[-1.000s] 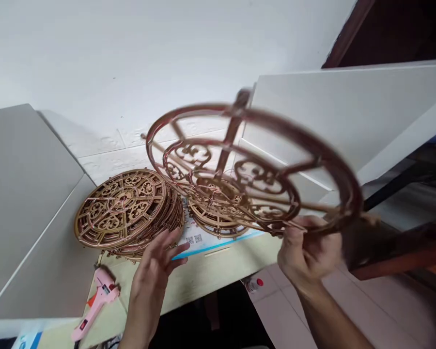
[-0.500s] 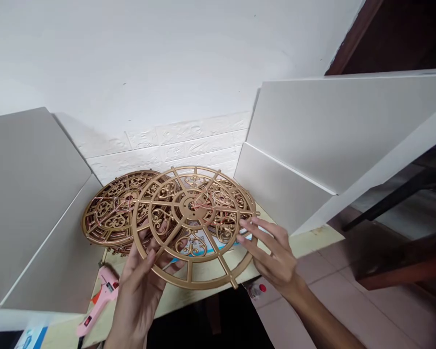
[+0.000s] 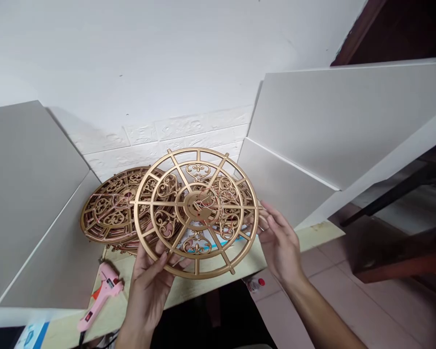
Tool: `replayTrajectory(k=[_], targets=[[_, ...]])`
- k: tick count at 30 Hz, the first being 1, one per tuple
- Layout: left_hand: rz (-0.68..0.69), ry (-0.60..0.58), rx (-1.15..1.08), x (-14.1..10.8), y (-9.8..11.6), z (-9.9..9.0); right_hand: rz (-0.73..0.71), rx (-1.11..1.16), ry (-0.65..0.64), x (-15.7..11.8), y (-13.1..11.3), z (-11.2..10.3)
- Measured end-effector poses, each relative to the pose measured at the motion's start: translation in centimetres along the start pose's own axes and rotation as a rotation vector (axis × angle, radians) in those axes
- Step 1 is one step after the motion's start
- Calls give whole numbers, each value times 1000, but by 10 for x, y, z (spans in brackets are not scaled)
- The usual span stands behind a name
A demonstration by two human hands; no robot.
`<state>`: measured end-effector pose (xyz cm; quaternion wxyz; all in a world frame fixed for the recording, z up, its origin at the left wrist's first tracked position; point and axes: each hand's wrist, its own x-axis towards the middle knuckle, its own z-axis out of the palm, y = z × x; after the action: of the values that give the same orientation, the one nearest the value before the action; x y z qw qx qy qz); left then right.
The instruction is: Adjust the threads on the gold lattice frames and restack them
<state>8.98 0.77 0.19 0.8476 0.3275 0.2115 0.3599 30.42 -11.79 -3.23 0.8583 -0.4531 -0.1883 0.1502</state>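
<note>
Both my hands hold up a gold laser-cut wooden wheel (image 3: pixel 174 203), a spoked disc with scrollwork panels and thin red threads near its hub. My left hand (image 3: pixel 148 286) grips its lower left rim, with the fingers spread behind it. My right hand (image 3: pixel 279 242) holds its right edge by the fingertips. Behind the wheel lies a stack of similar ornate discs (image 3: pixel 111 213), partly hidden by it. A pink hot glue gun (image 3: pixel 103 291) lies on the pale tabletop (image 3: pixel 210 286), just left of my left hand.
White boards (image 3: pixel 349 126) lean at the right, and more (image 3: pixel 32 184) stand at the left, before a white brick-textured wall (image 3: pixel 167 63). A small bottle with a red cap (image 3: pixel 256 284) stands on the tiled floor (image 3: pixel 334 300) below the table edge.
The wheel has risen slightly and faces me more squarely, no longer blurred. My right hand has shifted its hold toward the wheel's right edge.
</note>
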Motion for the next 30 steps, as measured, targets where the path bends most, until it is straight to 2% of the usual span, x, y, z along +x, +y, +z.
replayTrajectory(k=[4,13,20,24,30], targets=[[-23,-13,-17,0,-2,0,121,-15,-91,-3,-6,3],[-58,21,1,1,-3,-3,97,-41,-55,-3,-12,7],[-74,106,-33,2,-1,-2,114,-30,-74,-6,-17,8],[-88,70,-33,1,0,-6,127,-16,-104,-6,-20,9],[-78,63,-27,1,0,-11,159,11,-74,-5,-23,11]])
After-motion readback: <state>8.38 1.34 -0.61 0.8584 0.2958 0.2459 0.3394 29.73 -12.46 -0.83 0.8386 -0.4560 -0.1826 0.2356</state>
